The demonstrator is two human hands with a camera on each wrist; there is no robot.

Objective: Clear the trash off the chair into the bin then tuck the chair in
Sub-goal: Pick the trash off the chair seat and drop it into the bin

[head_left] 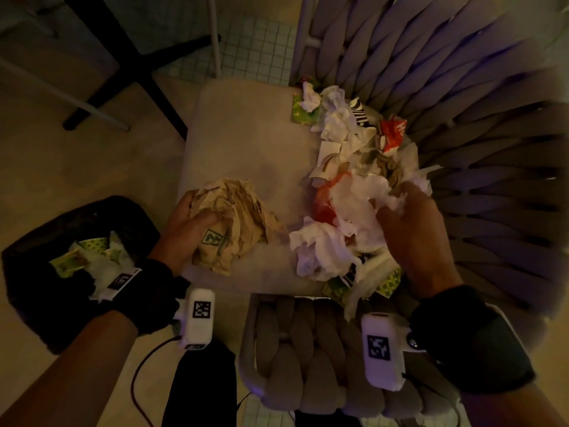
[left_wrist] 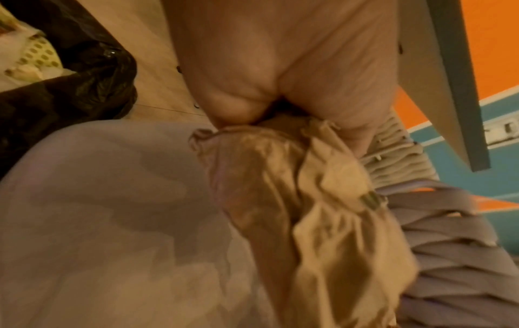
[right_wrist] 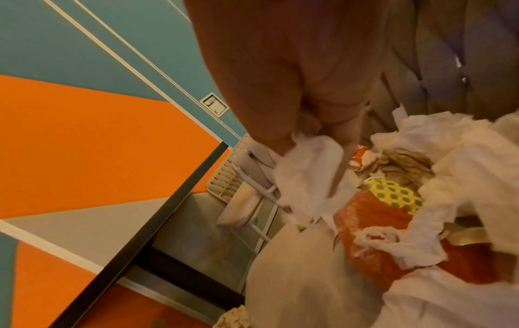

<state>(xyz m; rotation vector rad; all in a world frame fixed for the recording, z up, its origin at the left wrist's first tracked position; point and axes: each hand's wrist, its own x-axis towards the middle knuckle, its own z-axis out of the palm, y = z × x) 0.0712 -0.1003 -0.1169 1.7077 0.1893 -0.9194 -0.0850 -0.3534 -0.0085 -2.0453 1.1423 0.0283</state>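
A woven grey chair with a pale seat cushion [head_left: 240, 143] fills the middle of the head view. My left hand [head_left: 191, 223] grips a crumpled brown paper bag [head_left: 237, 223] [left_wrist: 309, 199] at the cushion's near left edge. A heap of white tissues [head_left: 348, 211], an orange wrapper [head_left: 326, 198] [right_wrist: 370, 230], a red packet [head_left: 392, 134] and green dotted paper [head_left: 303, 114] [right_wrist: 393, 195] covers the seat's right side. My right hand [head_left: 403, 211] pinches a wad of white tissue [right_wrist: 311, 177] in that heap. The black-lined bin [head_left: 61, 229] stands on the floor to the left, with trash inside.
A black table leg and base [head_left: 129, 66] and thin white chair legs [head_left: 215, 38] stand beyond the seat. The chair's woven armrest [head_left: 308, 359] lies just below my hands. Orange and teal wall panels [right_wrist: 84, 144] show in the wrist views.
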